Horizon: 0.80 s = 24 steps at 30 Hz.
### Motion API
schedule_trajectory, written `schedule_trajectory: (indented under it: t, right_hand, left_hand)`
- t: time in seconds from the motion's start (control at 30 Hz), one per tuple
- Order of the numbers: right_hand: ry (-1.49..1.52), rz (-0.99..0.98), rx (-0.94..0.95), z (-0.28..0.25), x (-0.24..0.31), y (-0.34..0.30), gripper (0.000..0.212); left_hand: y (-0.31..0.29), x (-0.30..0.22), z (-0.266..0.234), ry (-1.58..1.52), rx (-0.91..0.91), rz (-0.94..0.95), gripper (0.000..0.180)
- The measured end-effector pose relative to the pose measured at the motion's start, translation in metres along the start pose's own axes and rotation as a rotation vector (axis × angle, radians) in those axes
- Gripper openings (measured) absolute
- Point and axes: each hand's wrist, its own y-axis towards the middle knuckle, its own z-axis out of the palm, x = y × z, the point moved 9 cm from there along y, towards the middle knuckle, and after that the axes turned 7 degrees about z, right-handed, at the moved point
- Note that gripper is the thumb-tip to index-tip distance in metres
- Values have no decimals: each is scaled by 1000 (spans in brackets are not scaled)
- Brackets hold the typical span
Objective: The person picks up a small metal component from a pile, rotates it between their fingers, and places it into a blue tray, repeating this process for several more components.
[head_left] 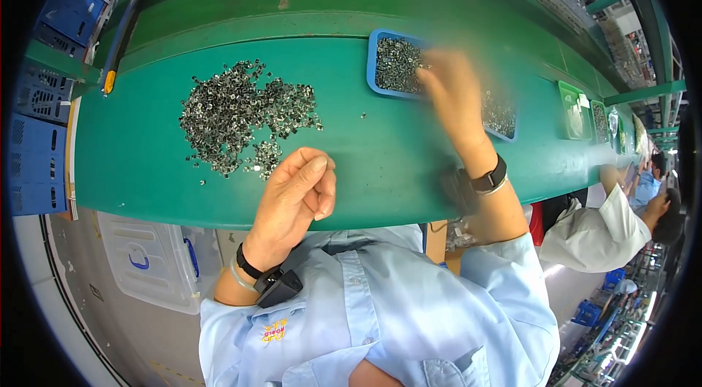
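Note:
Small shiny metal pieces lie in a loose pile (pixel 230 116) on the green table mat, too small to name more closely. Just in front of the pile is my left hand (pixel 296 186), its fingers curled and the thumb pressed on the index finger; whatever it may hold is hidden. A blue tray (pixel 372 69) with many similar pieces stands farther off. Over that tray's right side hovers my right hand (pixel 452 91), its fingers blurred by motion. Behind my right wrist, a second tray (pixel 504 136) of small pieces is partly covered.
One stray piece (pixel 363 116) lies between pile and tray. Green trays (pixel 574 110) stand farther right along the table. A person in a pale sleeve (pixel 585 237) sits at my right. Blue crates (pixel 36 167) are stacked at the left, and a clear lidded box (pixel 146 259) sits below.

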Motion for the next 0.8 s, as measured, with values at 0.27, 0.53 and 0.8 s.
schedule_trajectory:
  t: [0.27, 0.53, 0.8]
  right_hand:
    - [-211, -150, 472, 78, 24, -38, 16]
    - [140, -63, 537, 74, 36, -49, 12]
    - [380, -9, 674, 57, 61, -60, 12]
  left_hand:
    - [-2, 5, -15, 7, -55, -33, 15]
    - [5, 3, -16, 122, -120, -45, 17]
    - [16, 13, 6, 161, -2, -71, 19]
